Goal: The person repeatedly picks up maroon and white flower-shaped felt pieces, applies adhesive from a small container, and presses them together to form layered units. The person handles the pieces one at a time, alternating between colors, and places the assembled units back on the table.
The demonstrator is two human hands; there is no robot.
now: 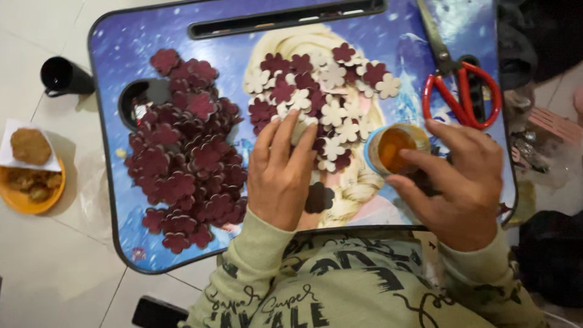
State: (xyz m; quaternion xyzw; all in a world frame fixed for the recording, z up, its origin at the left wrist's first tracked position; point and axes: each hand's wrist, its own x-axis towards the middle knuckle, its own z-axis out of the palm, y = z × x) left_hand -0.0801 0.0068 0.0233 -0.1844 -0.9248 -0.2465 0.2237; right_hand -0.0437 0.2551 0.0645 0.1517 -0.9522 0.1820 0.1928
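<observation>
- Both hands work over the lap table: the left hand (280,176) lies flat with fingers spread narrow, fingertips pressing on a pale flower cutout at the near edge of the mixed pile; the right hand (463,185) is loosely curled, thumb and forefinger reaching at the rim of the small glue pot (395,147), holding nothing that I can make out.
- Lap table (121,54), blue with a printed cartoon picture, is the landmark; it fills most of the view, with a slot along its far edge and a round cup recess at its left side.
- Pile of dark red flower cutouts (182,164) covers the table's left half, spilling partly over the cup recess.
- Mixed pile of pale and dark red flower cutouts (322,100) sits at the table's centre, its right edge touching the glue pot.
- Red-handled scissors (464,91) rest at the table's far right corner, blades pointing away.
- Orange plate of fried food (27,182) lies on the floor left of the table; a black cup (61,76) stands beyond it.
- Risk, as I judge it: the open pot sits close against the cutouts, so a nudge from the right hand could tip it and smear glue across them; the left sleeve could also drag loose pieces off the near edge.
</observation>
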